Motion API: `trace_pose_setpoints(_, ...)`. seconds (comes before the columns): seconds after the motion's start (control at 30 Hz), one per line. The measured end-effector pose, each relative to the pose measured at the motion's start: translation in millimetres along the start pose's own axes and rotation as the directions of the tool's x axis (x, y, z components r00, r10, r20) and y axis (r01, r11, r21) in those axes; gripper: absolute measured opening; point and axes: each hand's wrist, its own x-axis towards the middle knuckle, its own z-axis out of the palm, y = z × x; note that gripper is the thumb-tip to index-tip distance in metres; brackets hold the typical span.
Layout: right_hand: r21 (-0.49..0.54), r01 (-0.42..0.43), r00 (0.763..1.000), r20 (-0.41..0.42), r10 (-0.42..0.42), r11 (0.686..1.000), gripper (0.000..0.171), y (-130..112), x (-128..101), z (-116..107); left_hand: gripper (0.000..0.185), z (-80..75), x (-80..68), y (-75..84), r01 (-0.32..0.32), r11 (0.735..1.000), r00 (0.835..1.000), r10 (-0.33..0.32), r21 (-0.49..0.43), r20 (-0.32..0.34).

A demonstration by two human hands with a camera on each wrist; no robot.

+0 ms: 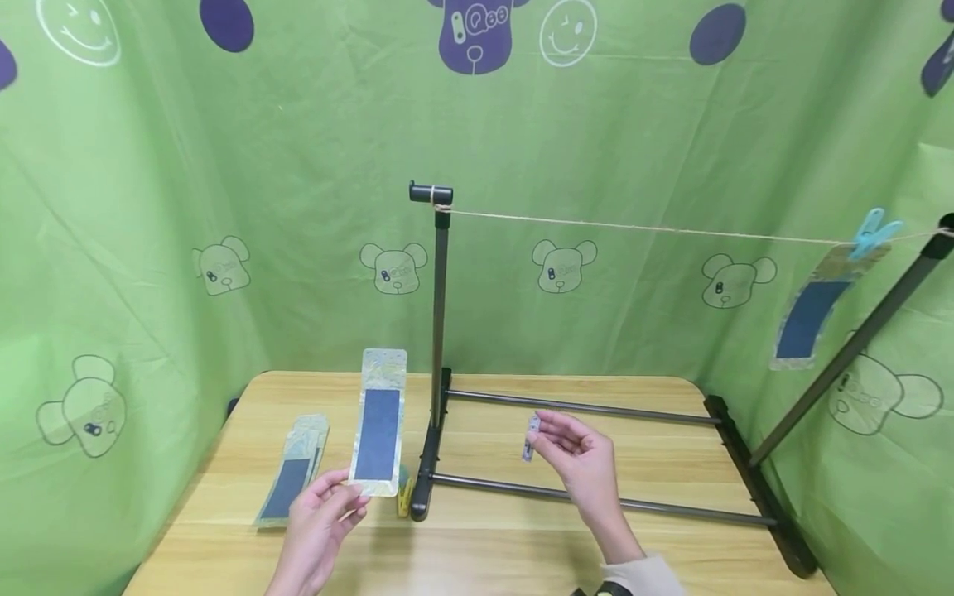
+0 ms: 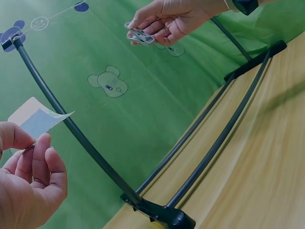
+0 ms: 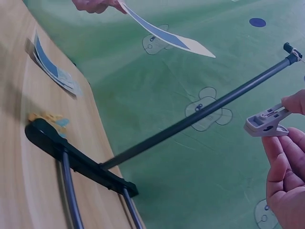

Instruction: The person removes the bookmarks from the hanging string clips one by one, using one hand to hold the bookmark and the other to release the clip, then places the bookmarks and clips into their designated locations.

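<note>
My left hand (image 1: 320,526) pinches the lower end of a long card strip (image 1: 378,434), pale and patterned at its borders with a dark blue panel. The strip stands upright in the head view and looks bowed in the right wrist view. Between thumb and fingertips, my right hand (image 1: 585,463) holds a pale grey plastic clothespin (image 3: 267,121), above the rack's base. A similar strip (image 1: 812,319) hangs near the right end of a string (image 1: 641,226), held by a light blue clothespin (image 1: 872,234).
More card strips (image 1: 291,480) lie overlapping on the wooden table (image 1: 477,550) at the left. Yellow and blue-green clothespins (image 3: 50,119) lie beside the left foot of the black rack (image 1: 440,323), whose posts carry the string. Green printed curtains (image 1: 313,165) surround the table.
</note>
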Motion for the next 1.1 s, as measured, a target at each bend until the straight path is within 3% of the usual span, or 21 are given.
trace_pose_setpoints(0.5, 0.052, -0.091, 0.996, 0.011, 0.091, 0.994, 0.033, 23.8, -15.2, 29.4, 0.018, -26.1, -2.6, -9.7, -0.005, 0.999, 1.0, 0.004, -0.042, -0.028)
trace_pose_setpoints(0.73, 0.029, -0.125, 0.992, -0.008, 0.125, 0.992, 0.034, 31.8, -19.5, 42.0, 0.02, -40.2, -5.0, -18.6, -0.017, 0.997, 0.999, 0.013, -0.08, -0.051)
trace_pose_setpoints(1.1, 0.035, -0.182, 0.983, 0.042, 0.181, 0.983, 0.036, 43.8, -27.2, 59.0, 0.026, -54.2, -4.6, -22.2, 0.003, 0.998, 0.989, -0.012, -0.059, -0.15)
